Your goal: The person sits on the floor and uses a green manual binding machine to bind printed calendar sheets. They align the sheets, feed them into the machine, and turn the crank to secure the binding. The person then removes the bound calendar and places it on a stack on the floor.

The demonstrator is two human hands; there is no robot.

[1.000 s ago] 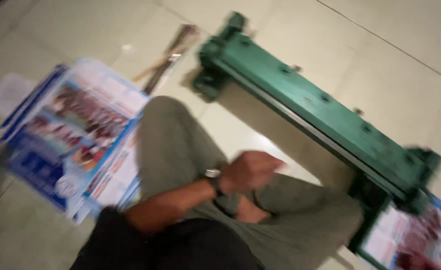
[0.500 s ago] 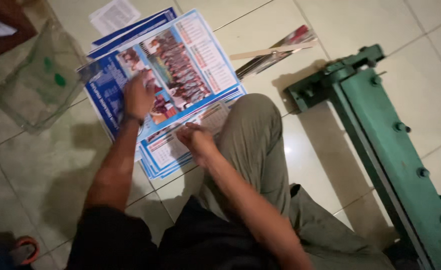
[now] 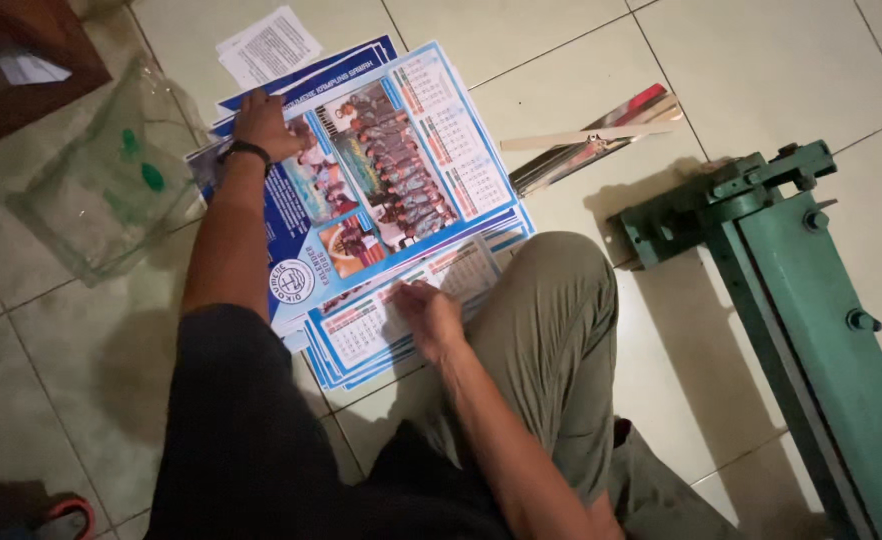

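Squaring the stack of posters (image 3: 401,190) on the floor — your left hand (image 3: 266,125) lies flat on its far edge, your right hand (image 3: 426,312) presses curled fingers on the near sheets. Next, I'd judge, grip one sheet cleanly.

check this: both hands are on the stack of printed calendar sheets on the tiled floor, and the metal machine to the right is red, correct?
Not quite. The head view shows the metal machine is green, not red. The rest holds: the left hand and right hand both rest on the stack of printed calendar sheets on the tiled floor.
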